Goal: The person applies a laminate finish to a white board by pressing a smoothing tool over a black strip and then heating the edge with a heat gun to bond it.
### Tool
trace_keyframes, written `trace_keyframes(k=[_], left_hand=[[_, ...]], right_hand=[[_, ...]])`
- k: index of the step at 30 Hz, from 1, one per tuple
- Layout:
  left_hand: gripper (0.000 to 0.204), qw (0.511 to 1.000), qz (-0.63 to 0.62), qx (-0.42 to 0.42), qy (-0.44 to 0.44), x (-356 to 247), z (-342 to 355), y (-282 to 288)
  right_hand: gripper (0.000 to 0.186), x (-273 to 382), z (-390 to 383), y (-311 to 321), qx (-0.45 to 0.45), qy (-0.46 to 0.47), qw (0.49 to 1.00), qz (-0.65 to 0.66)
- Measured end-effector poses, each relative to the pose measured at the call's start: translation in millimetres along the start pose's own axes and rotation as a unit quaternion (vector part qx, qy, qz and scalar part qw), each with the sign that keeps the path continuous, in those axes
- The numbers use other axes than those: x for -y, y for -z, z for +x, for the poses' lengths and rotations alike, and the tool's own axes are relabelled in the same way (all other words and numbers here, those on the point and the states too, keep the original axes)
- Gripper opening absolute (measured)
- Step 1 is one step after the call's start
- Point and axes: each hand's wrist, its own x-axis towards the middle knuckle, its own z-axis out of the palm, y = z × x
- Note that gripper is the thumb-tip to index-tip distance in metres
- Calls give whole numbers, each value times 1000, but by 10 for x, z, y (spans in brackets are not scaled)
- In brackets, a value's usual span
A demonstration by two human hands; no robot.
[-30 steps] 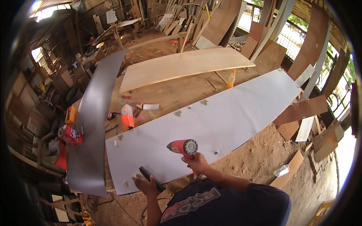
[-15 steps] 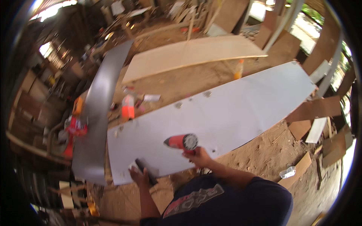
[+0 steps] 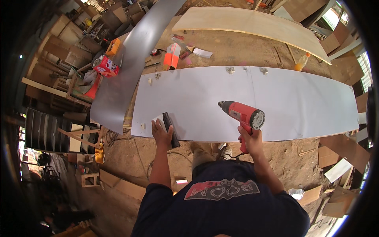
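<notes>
My right hand (image 3: 250,139) grips the handle of a red heat gun (image 3: 241,113), its black nozzle pointing up and left over the white panel (image 3: 300,102). My left hand (image 3: 162,134), at the panel's near left edge, has its fingers on a black strip (image 3: 169,128) with a pale piece beside it, too hidden to name. Metal hinges (image 3: 263,70) sit along the panel's far edge. A power cord (image 3: 233,155) hangs from the gun's handle.
A glossy dark sheet (image 3: 110,98) runs along the left, bearing a red can (image 3: 104,65). A plywood board (image 3: 244,23) lies beyond, with an orange bottle (image 3: 302,62), a red-orange carton (image 3: 171,59) and small tools (image 3: 181,41) nearer. Board offcuts (image 3: 335,158) lie at the right.
The view has tipped downward, so the panel sits higher and more level in it. The heat gun has shifted rightward in view; both hands keep their holds.
</notes>
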Motion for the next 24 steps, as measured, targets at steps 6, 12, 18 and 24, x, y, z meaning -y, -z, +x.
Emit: trace_keyframes(k=[6, 12, 18, 24], left_hand=[[103, 1000, -4, 8, -2, -91, 60, 19], [104, 1000, -12, 7, -3, 30, 61, -38], [106, 1000, 1, 2, -7, 96, 69, -78], [106, 1000, -7, 7, -10, 55, 87, -85]], right_hand=[[32, -62, -76, 157, -25, -20, 999, -5], [35, -47, -147, 116, -32, -39, 999, -10], [33, 48, -247, 99, -13, -36, 999, -28], [30, -138, -257, 134, -22, -1, 999, 31]])
